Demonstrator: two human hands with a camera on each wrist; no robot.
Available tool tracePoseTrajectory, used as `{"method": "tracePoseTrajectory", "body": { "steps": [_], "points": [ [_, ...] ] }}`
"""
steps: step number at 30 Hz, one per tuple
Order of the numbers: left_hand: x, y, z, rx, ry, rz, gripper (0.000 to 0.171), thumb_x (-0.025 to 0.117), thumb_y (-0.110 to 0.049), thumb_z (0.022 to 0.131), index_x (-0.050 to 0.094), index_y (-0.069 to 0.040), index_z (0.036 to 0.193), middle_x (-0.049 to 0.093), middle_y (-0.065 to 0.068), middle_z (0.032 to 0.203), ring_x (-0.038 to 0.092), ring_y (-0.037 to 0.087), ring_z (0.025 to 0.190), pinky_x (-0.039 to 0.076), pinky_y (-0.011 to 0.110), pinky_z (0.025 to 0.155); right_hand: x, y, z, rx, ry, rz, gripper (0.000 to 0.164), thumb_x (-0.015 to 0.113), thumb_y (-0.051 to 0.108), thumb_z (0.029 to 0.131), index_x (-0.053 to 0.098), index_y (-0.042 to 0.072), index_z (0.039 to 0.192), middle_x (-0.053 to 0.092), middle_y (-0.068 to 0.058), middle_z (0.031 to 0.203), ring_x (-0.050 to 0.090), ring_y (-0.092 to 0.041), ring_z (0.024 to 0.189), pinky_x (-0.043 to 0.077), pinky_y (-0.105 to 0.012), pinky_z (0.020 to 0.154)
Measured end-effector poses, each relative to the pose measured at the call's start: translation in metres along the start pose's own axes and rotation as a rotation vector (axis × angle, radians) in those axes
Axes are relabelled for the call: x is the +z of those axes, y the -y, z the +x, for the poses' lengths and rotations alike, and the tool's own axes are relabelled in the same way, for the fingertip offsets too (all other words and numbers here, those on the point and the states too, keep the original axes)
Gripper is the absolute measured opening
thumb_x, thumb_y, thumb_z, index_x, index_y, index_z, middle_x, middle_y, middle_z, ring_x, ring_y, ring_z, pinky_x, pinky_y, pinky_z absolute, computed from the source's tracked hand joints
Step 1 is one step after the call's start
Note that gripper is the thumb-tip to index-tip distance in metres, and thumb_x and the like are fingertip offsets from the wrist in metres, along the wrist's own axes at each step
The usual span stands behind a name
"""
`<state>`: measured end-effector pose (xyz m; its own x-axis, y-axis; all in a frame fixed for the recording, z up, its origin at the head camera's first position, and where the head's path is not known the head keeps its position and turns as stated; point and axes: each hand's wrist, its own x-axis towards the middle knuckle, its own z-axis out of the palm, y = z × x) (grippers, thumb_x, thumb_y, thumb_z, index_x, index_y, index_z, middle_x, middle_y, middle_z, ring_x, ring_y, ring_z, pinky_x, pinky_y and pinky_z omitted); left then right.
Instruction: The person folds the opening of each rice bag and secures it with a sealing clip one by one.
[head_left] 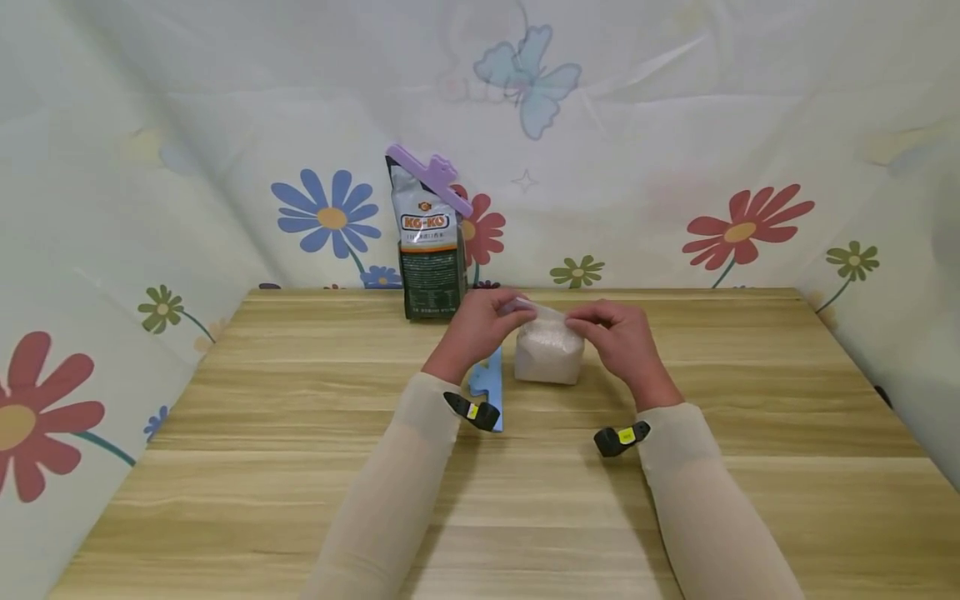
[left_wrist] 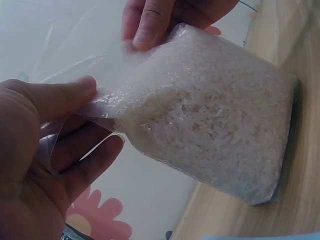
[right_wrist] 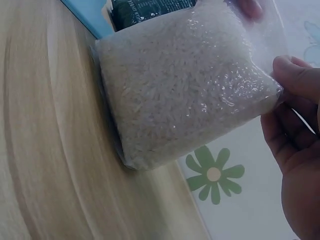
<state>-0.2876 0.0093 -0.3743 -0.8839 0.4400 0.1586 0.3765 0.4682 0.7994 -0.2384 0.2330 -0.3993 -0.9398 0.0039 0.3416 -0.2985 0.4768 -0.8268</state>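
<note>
A clear plastic bag of white rice (head_left: 550,354) stands on the wooden table, its loose upper part gathered above the grains. My left hand (head_left: 483,322) pinches the bag's top at its left side, thumb over fingers, as the left wrist view shows with the hand (left_wrist: 55,135) beside the rice (left_wrist: 210,120). On the opposite side my right hand (head_left: 618,337) pinches the plastic between thumb and fingertips. In the right wrist view that hand (right_wrist: 300,105) grips the upper corner of the bag (right_wrist: 175,85). A blue bag clip (head_left: 488,383) lies by the left wrist, partly hidden by it.
A green and silver foil package (head_left: 431,267) stands behind the left hand, with a purple bag clip (head_left: 431,179) across its top. Floral-printed sheeting (head_left: 637,125) rises behind the wooden table (head_left: 300,450) and along both sides.
</note>
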Motion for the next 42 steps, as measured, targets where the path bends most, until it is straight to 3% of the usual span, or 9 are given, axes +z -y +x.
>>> {"method": "tracePoseTrajectory", "body": {
  "steps": [3, 10, 18, 28, 35, 39, 42],
  "points": [
    [0.001, 0.000, 0.000, 0.022, -0.017, 0.019, 0.021, 0.067, -0.034, 0.091, 0.073, -0.021, 0.107, 0.073, -0.006, 0.103, 0.067, 0.007, 0.100, 0.055, 0.031, 0.087, -0.002, 0.000, 0.000, -0.007, 0.025, -0.020, 0.020, 0.070, 0.026, 0.090, 0.076, 0.011, 0.101, 0.074, -0.008, 0.098, 0.062, -0.010, 0.086, 0.050, -0.021, 0.073],
    [0.000, -0.001, -0.001, 0.003, -0.008, 0.005, 0.021, 0.067, -0.035, 0.091, 0.073, -0.021, 0.107, 0.073, -0.006, 0.103, 0.067, 0.006, 0.102, 0.054, 0.031, 0.089, -0.009, 0.003, 0.001, -0.030, 0.104, -0.069, 0.021, 0.066, 0.023, 0.093, 0.074, 0.011, 0.108, 0.073, -0.006, 0.105, 0.064, -0.016, 0.094, 0.051, -0.022, 0.077],
    [-0.001, 0.000, -0.001, 0.030, -0.003, 0.008, 0.024, 0.065, -0.031, 0.093, 0.071, -0.017, 0.112, 0.072, -0.003, 0.108, 0.066, 0.009, 0.103, 0.054, 0.030, 0.090, -0.007, 0.001, 0.001, -0.041, 0.053, -0.089, 0.019, 0.069, 0.020, 0.091, 0.074, 0.011, 0.106, 0.074, -0.007, 0.103, 0.066, -0.018, 0.094, 0.052, -0.024, 0.077],
    [-0.001, 0.002, -0.001, 0.054, -0.021, 0.025, 0.022, 0.065, -0.030, 0.093, 0.072, -0.017, 0.110, 0.072, -0.004, 0.106, 0.065, 0.008, 0.100, 0.054, 0.030, 0.089, -0.008, 0.005, 0.001, -0.075, 0.073, -0.058, 0.021, 0.069, 0.019, 0.090, 0.072, 0.008, 0.108, 0.073, -0.010, 0.103, 0.066, -0.023, 0.096, 0.053, -0.042, 0.084],
    [-0.001, 0.003, 0.000, 0.044, -0.019, 0.001, 0.022, 0.065, -0.031, 0.093, 0.072, -0.017, 0.110, 0.072, -0.004, 0.105, 0.065, 0.008, 0.100, 0.054, 0.030, 0.089, -0.005, 0.013, 0.000, -0.237, -0.033, -0.152, 0.017, 0.073, 0.013, 0.087, 0.073, 0.010, 0.104, 0.070, -0.007, 0.105, 0.063, -0.022, 0.097, 0.050, -0.039, 0.085],
    [-0.002, 0.004, -0.001, 0.047, -0.009, -0.009, 0.023, 0.065, -0.032, 0.093, 0.071, -0.018, 0.111, 0.072, -0.004, 0.106, 0.065, 0.008, 0.101, 0.054, 0.030, 0.090, -0.001, 0.023, -0.002, -0.372, -0.106, -0.160, 0.011, 0.073, 0.007, 0.085, 0.074, 0.009, 0.096, 0.071, -0.005, 0.093, 0.061, -0.019, 0.081, 0.050, -0.030, 0.073],
    [-0.002, 0.005, -0.001, 0.046, -0.004, -0.013, 0.023, 0.065, -0.032, 0.093, 0.071, -0.019, 0.110, 0.072, -0.005, 0.106, 0.065, 0.007, 0.101, 0.054, 0.030, 0.090, 0.001, 0.031, -0.004, -0.457, -0.113, -0.162, 0.009, 0.072, 0.004, 0.084, 0.075, 0.008, 0.092, 0.070, -0.004, 0.085, 0.057, -0.016, 0.071, 0.047, -0.026, 0.064]
  ]
}}
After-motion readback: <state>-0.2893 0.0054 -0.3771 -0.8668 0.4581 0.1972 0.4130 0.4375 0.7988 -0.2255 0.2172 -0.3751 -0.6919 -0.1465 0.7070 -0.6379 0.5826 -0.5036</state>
